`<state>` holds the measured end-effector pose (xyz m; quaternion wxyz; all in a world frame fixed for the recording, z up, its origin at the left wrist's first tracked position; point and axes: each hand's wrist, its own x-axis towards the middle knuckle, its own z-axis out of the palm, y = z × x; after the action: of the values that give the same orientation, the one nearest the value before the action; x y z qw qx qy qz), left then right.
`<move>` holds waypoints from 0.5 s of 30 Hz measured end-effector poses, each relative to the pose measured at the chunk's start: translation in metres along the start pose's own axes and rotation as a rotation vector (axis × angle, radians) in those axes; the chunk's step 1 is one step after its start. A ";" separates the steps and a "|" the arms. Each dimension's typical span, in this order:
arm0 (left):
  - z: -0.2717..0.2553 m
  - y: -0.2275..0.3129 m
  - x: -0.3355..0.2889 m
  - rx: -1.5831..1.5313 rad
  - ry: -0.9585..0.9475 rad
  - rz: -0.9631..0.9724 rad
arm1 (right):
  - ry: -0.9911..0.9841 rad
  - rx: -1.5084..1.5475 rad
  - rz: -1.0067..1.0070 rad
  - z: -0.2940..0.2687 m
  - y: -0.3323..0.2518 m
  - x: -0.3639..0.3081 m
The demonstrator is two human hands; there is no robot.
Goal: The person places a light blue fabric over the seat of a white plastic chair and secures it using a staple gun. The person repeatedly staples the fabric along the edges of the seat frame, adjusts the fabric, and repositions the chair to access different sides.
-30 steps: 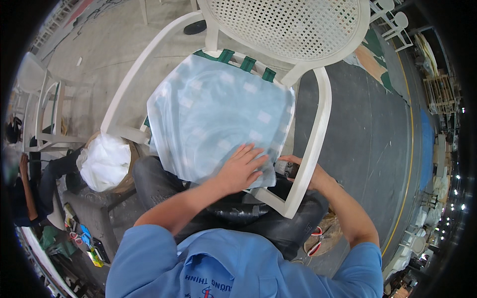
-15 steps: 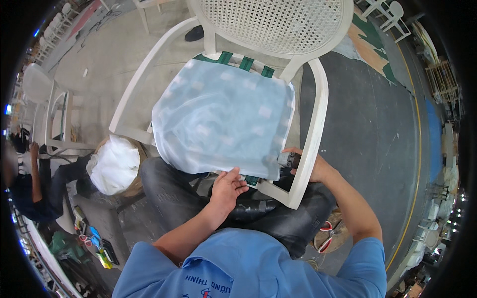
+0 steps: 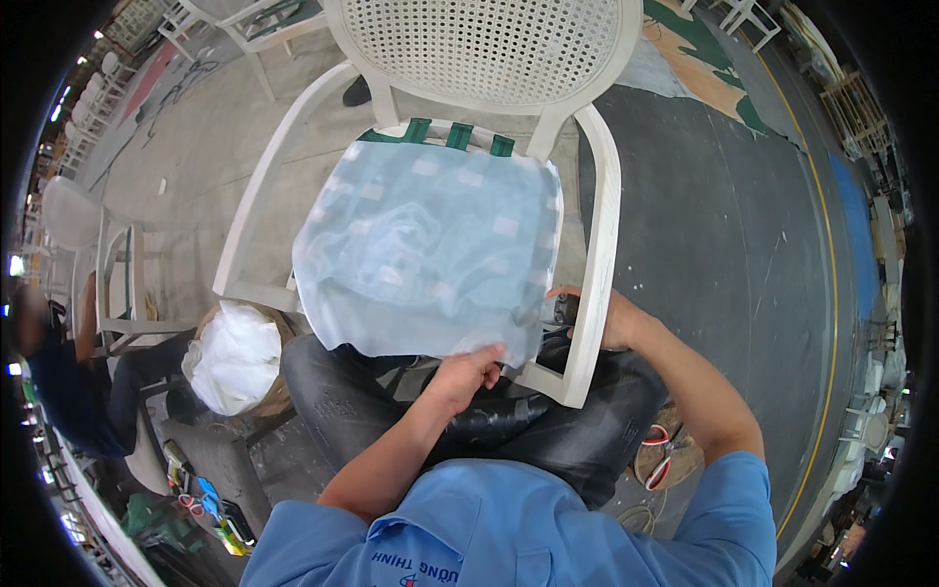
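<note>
A white armchair (image 3: 603,201) with a cane back (image 3: 479,49) stands in front of me, its front edge over my lap. Thin pale-blue fabric (image 3: 411,254) covers the seat, and green webbing straps (image 3: 458,136) show past its far edge. My left hand (image 3: 466,380) pinches the near edge of the fabric, right of its middle. Beside the seat's right front corner, my right hand (image 3: 618,321) grips what looks like a staple gun (image 3: 560,310). The chair's right arm partly hides that hand and the tool, whose nose is close to the fabric edge.
On my left is a round container holding white material (image 3: 238,357). Scissors (image 3: 192,504) and other tools lie on a grey padded surface (image 3: 210,450). Red-handled pliers (image 3: 659,454) rest on a round stool at my right. Another person (image 3: 73,382) sits at far left; more white chairs stand behind.
My left hand has moved right along the fabric's near edge, which now hangs lower and covers the front webbing. The staple gun stays by the right corner. My view has shifted slightly.
</note>
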<state>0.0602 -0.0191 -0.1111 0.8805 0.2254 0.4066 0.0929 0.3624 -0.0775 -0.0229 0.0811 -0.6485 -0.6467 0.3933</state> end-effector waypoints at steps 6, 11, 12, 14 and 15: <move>0.021 -0.004 -0.015 -0.181 0.047 -0.106 | 0.022 0.005 -0.019 0.005 0.007 -0.003; 0.028 -0.008 -0.003 -0.056 0.228 -0.146 | -0.039 0.026 0.033 -0.002 -0.003 0.000; 0.034 -0.003 -0.006 -0.126 0.218 -0.187 | -0.031 0.038 0.046 -0.002 -0.002 -0.004; 0.042 0.005 -0.013 -0.199 0.210 -0.270 | -0.018 0.032 0.017 -0.001 -0.001 -0.007; 0.043 0.005 -0.014 -0.200 0.202 -0.316 | -0.011 0.029 0.000 0.001 0.000 -0.008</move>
<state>0.0840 -0.0338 -0.0746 0.8568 0.0598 0.5119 0.0159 0.3631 -0.0854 -0.0196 0.0869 -0.6452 -0.6413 0.4059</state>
